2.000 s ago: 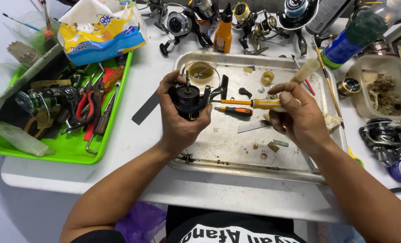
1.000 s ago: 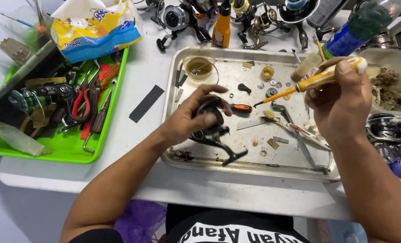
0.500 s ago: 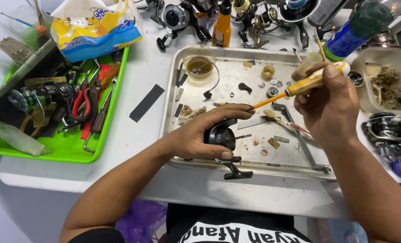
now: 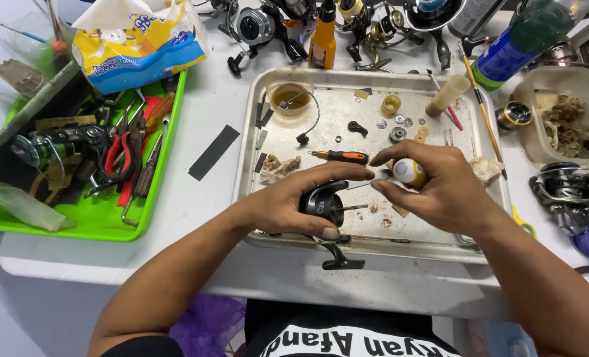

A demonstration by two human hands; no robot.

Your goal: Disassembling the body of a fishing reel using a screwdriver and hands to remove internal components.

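My left hand grips a black fishing reel body lying on the metal tray, its handle hanging over the tray's near rim. My right hand holds a yellow-handled screwdriver, butt end toward me, with its thin shaft pointing left into the reel. An orange-handled screwdriver lies on the tray just beyond my fingers.
Small washers, a bail wire and a little cup lie on the tray. A green tray of pliers and tools stands at left. Several reels, an orange bottle and a green spray can crowd the back. Another reel sits right.
My right hand has come down from the tray's far right and turned the yellow screwdriver onto the reel. My left hand has laid the reel down at the near rim.
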